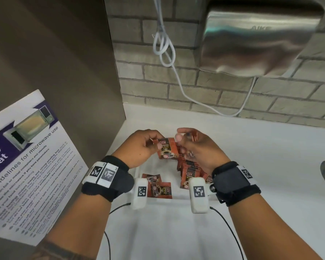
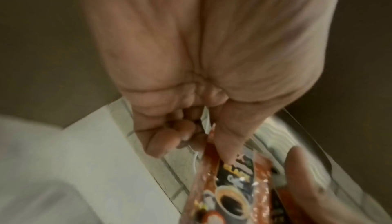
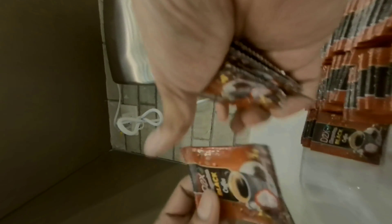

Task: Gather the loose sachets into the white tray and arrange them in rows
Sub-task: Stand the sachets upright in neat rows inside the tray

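Sachets: the stock sits in and over the white tray (image 1: 158, 166) on the worktop (image 1: 261, 147). Largest group is a row (image 1: 190, 168) standing on edge along the tray's right side, overlapped like shingles, evidently the arranged part. Next, two loose sachets (image 1: 158, 185) lie flat near the tray's front left, one partly over the other, judged still to be filed.

Right hand (image 1: 199, 147) is curled about a small stack (image 3: 250, 83) held between palm and fingers, its thumb raised toward the single sachet; the stack appears gathered so that several can go into a row at once.

Left hand (image 1: 139, 147) pinches one sachet (image 1: 166, 149) between thumb and fingers, face up and lifted over the tray's far end, just beside the right hand's fingertips. Judgement: it is being offered to the stack, printed side matching, before placing.

Risk: the glossy packets may slide from the stack. Tray rim is hard to trace against the white surface.
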Tool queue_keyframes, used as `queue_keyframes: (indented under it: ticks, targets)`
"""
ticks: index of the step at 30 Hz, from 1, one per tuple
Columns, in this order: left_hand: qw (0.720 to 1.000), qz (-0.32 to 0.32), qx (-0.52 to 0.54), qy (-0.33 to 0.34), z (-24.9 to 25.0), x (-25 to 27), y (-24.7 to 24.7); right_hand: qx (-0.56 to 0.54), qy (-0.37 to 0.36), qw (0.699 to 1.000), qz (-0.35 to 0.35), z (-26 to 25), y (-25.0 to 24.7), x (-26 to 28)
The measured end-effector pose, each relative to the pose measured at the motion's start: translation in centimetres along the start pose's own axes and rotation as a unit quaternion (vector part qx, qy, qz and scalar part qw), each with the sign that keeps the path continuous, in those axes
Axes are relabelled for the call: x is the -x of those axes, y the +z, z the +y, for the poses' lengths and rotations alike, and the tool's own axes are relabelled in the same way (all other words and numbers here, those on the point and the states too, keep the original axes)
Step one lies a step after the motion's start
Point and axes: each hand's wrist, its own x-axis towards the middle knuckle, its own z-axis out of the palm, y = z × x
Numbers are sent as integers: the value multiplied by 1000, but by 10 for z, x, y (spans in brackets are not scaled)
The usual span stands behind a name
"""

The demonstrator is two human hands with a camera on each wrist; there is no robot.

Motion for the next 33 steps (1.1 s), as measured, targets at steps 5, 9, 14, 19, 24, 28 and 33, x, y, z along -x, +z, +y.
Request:
queue_keyframes:
  ticks: [5, 9, 14, 19, 24, 28, 33]
  targets:
    - [1000, -30, -3, -6, 15, -4, 8, -20, 33, 990, -133, 0, 11, 2]
    - [998, -6, -41, 42, 22, -1, 15, -114, 84, 985, -93, 2, 9, 0]
    - [973, -97, -167, 128, 24, -4, 33, -206, 81, 971, -88, 0, 18, -1]
    - [971, -7, -207, 119, 23, -7, 35, -190, 47, 977, -80, -4, 21, 3]
    - [951, -1, -269, 153, 30, -6, 37, -127, 22, 991, -44, -4, 28, 6]
    - [954, -22, -256, 156, 26, -11, 33, -98, 34, 994, -39, -4, 30, 8]
    - [944, -20, -275, 182, 18, -19, 29, -13, 42, 998, -49, -6, 18, 6]
